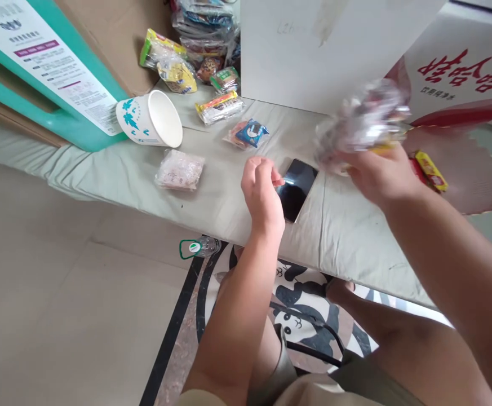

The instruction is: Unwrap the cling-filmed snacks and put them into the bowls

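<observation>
My right hand (383, 175) grips a bunch of snack packets (364, 124) in clear and silvery wrappers, smeared by motion, above the cloth-covered table. Their exact kind is too blurred to read. My left hand (264, 189) hovers beside a dark-screened phone (296, 189), fingers curled in and nothing visible in them. Left of it lie a pinkish wrapped packet (181, 169) and a small blue packet (249, 133). Under my right wrist, a pink scalloped plate (478, 175) carries a yellow-and-red packet (430, 171).
A paper cup (150, 119) lies on its side against a green jug (97, 132). More snacks (177, 73) are heaped at the back by a white box (313, 56). A carton with red lettering (469, 73) stands back right. A plastic bottle (207, 247) is below the table edge.
</observation>
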`<state>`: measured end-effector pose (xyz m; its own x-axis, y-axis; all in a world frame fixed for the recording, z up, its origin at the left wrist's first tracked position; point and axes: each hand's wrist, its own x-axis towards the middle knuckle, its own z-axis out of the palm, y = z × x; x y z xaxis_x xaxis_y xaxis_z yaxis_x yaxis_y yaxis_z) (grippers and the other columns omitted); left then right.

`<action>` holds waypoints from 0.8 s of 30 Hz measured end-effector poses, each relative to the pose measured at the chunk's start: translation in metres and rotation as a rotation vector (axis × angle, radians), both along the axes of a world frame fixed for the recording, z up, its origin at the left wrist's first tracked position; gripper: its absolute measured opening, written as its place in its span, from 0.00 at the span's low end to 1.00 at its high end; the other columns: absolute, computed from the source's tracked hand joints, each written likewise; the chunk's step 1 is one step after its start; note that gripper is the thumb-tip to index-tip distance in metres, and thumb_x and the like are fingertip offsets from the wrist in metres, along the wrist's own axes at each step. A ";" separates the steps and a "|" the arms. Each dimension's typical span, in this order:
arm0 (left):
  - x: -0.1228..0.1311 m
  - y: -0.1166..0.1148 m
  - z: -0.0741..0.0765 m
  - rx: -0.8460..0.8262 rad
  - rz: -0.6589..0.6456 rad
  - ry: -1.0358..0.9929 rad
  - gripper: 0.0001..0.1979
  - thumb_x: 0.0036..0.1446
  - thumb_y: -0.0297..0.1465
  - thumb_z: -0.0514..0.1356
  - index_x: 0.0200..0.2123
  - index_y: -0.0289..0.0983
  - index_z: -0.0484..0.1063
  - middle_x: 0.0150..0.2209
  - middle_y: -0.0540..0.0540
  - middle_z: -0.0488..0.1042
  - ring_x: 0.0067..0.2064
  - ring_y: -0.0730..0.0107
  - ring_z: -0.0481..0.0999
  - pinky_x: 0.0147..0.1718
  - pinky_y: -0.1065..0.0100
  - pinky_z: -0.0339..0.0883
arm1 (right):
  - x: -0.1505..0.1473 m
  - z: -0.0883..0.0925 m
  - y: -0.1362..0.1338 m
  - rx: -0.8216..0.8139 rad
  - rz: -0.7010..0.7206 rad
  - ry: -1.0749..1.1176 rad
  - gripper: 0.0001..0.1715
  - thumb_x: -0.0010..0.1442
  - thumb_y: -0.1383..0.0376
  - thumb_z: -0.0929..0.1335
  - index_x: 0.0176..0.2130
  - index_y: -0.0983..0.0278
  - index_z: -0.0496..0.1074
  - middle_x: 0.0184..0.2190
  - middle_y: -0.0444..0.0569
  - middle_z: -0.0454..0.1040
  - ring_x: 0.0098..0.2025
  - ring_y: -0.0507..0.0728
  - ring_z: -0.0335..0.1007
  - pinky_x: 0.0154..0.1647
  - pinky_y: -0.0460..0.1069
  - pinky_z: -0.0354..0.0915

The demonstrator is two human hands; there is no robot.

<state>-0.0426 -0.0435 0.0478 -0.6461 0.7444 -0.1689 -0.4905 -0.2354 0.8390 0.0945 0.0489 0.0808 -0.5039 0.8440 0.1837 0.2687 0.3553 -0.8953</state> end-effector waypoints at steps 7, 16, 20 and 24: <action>0.064 -0.003 -0.017 -0.062 -1.052 0.235 0.16 0.58 0.43 0.68 0.44 0.40 0.76 0.46 0.44 0.80 0.47 0.62 0.79 0.47 0.63 0.72 | 0.121 -0.066 -0.100 -0.700 -0.176 0.285 0.26 0.53 0.38 0.73 0.37 0.53 0.73 0.23 0.43 0.70 0.20 0.56 0.66 0.20 0.52 0.66; 0.127 0.009 -0.050 -0.101 -0.981 0.122 0.18 0.51 0.39 0.73 0.44 0.42 0.76 0.44 0.47 0.82 0.47 0.60 0.81 0.51 0.60 0.74 | 0.165 -0.093 -0.098 -0.727 -0.271 0.419 0.28 0.53 0.42 0.76 0.39 0.57 0.68 0.26 0.39 0.67 0.21 0.51 0.64 0.18 0.48 0.68; 0.138 0.014 -0.053 -0.158 -0.895 0.054 0.19 0.50 0.38 0.74 0.44 0.42 0.76 0.42 0.47 0.83 0.46 0.60 0.83 0.51 0.59 0.74 | 0.187 -0.085 -0.095 -0.648 -0.337 0.341 0.21 0.60 0.46 0.72 0.41 0.59 0.68 0.28 0.41 0.68 0.24 0.50 0.65 0.17 0.44 0.59; 0.144 0.014 -0.056 -0.244 -0.884 0.031 0.20 0.48 0.42 0.75 0.43 0.42 0.78 0.40 0.45 0.84 0.44 0.56 0.84 0.49 0.55 0.76 | 0.207 -0.075 -0.095 -0.278 -0.445 0.017 0.11 0.63 0.55 0.68 0.41 0.59 0.70 0.33 0.47 0.75 0.31 0.55 0.74 0.26 0.49 0.64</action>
<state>0.1013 -0.0297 -0.0082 0.1348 0.9159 -0.3781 -0.3846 0.4000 0.8319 0.3015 -0.0465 0.0062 -0.0846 0.9937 -0.0731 0.3240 -0.0420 -0.9451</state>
